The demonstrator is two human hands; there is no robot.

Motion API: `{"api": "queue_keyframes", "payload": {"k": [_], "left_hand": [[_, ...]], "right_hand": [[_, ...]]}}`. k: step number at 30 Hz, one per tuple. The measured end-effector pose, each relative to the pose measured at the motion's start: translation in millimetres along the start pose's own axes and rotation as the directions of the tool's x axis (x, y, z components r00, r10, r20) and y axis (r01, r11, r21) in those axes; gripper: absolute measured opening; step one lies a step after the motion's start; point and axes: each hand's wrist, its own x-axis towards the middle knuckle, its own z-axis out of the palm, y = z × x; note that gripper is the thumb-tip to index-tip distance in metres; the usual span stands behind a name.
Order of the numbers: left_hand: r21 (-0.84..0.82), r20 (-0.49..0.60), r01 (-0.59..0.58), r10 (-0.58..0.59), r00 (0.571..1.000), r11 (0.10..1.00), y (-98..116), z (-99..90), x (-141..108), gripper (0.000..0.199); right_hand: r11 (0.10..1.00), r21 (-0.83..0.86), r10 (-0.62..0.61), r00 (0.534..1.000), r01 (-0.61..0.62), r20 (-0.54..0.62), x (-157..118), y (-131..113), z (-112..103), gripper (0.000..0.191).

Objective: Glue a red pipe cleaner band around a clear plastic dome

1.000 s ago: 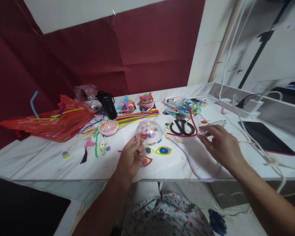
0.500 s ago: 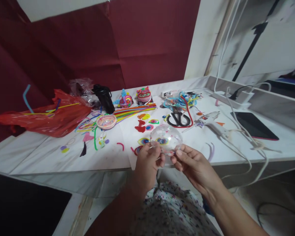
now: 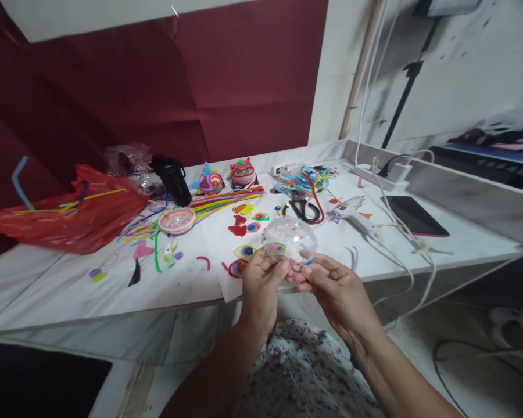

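Observation:
Between my two hands is a clear plastic dome [image 3: 290, 235] with small coloured specks. My left hand [image 3: 264, 278] pinches its lower left rim, and my right hand [image 3: 331, 281] pinches the rim at the lower right. The dome is held up at the front edge of the white table [image 3: 178, 290]. Just behind and left of it lie a yellow-edged eye shape [image 3: 245, 251] and a red-edged eye shape [image 3: 237, 268]. Red pieces [image 3: 239, 226] and a pink eye shape [image 3: 253, 227] lie farther back.
Black-handled scissors [image 3: 304, 210], a glue gun [image 3: 353, 215] with its cable and a dark tablet [image 3: 414, 216] are on the right. To the left are a striped bowl [image 3: 176, 220], pipe cleaners [image 3: 226, 199], a black bottle [image 3: 173, 179] and a red plastic bag [image 3: 70, 223]. Two decorated figures [image 3: 243, 173] stand behind.
The camera view has turned a little to the right, so the table's things appear shifted left. Both hands still hold the dome, their fingers closer together under its rim.

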Motion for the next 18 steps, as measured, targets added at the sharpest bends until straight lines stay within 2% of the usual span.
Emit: {"api": "queue_keyframes", "payload": {"k": [3,6,11,18], "left_hand": [[0.028,0.013,-0.008,0.008,1.000,1.000,0,-1.6,0,0.020],[0.055,0.026,-0.051,0.049,0.998,0.997,-1,-4.6,1,0.019],[0.115,0.012,-0.086,0.085,0.996,0.990,-6,-9.2,2,0.032],[0.128,0.007,-0.089,0.088,0.996,0.988,-11,-8.0,4,0.028]], "right_hand": [[0.999,-0.037,0.021,1.000,-0.021,-0.015,-1,-1,-1,0.025],[0.993,-0.119,0.010,0.999,-0.005,0.038,-2,-3,0,0.018],[0.970,-0.239,-0.017,0.993,0.044,0.117,-1,-6,-2,0.027],[0.942,-0.328,-0.018,0.987,0.070,0.157,3,-8,-8,0.031]]}}
